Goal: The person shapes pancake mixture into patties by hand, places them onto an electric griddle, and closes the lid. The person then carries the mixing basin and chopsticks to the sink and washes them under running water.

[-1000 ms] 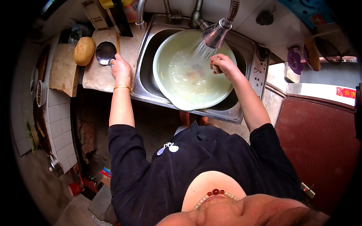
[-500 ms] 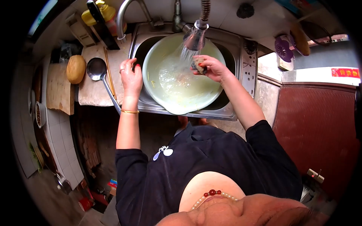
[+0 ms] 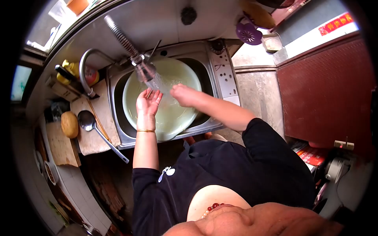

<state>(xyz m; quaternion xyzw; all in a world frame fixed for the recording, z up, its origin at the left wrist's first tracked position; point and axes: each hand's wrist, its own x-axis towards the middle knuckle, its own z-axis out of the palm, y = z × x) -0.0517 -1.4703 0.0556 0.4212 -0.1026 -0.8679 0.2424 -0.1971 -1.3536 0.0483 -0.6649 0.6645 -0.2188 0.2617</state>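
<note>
A pale green plastic basin [image 3: 132, 112] holding cloudy water sits in the steel sink [image 3: 214, 87]. Water sprays from the spring-hose faucet head [image 3: 145, 72] over it. Just below the spray, my left hand [image 3: 148, 104] is turned palm up, its fingers apart and slightly curled. My right hand [image 3: 183, 95] is closed above the basin's right half, a little blurred. Whatever lies inside its fingers is hidden; the dark and tan lump seen there earlier does not show now.
Left of the sink, a ladle [image 3: 87, 120] and a wooden stick [image 3: 96, 116] rest on a wooden board [image 3: 88, 146]. A yellow-brown oval gourd or melon [image 3: 69, 124] lies beside them. A second, curved faucet [image 3: 83, 70] stands at the sink's left back corner.
My view has swung, shifting the sink leftward in the picture. My left hand has moved from the basin's left rim to under the spray. My right hand has closed, and its lump is out of sight.
</note>
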